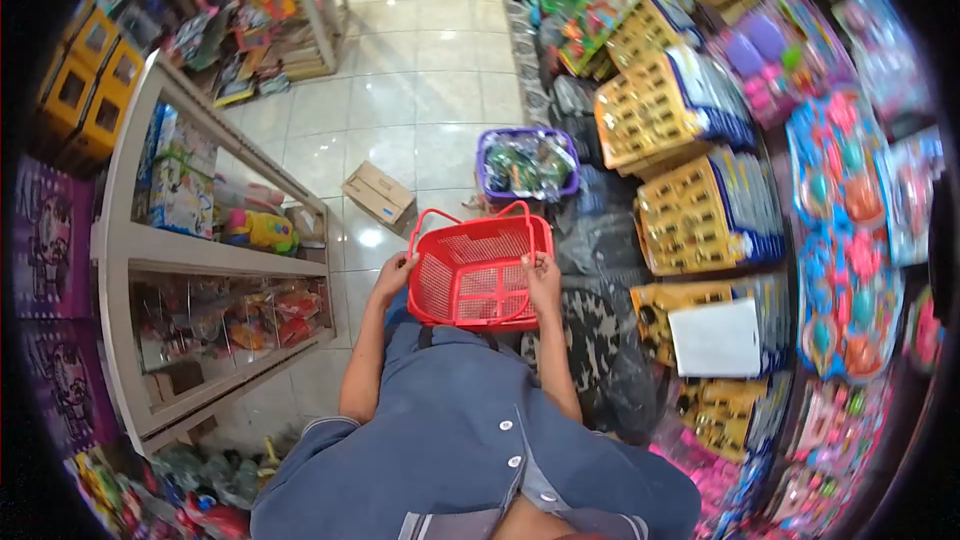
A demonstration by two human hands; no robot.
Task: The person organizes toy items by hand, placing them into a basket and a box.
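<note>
One red shopping basket point(478, 265) sits between two hands: left hand point(392, 275) and right hand point(541, 280) grasp its rim, one purple basket point(527, 162) beyond the fingers.

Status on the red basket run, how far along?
Early. Done: the red basket is picked up, gripped at its rim by the left hand and right hand. In hand: it is held in front of the body; nothing shows inside. Left: the purple basket of packets sits untouched on the floor ahead, and the toy packs remain stacked at right.
</note>
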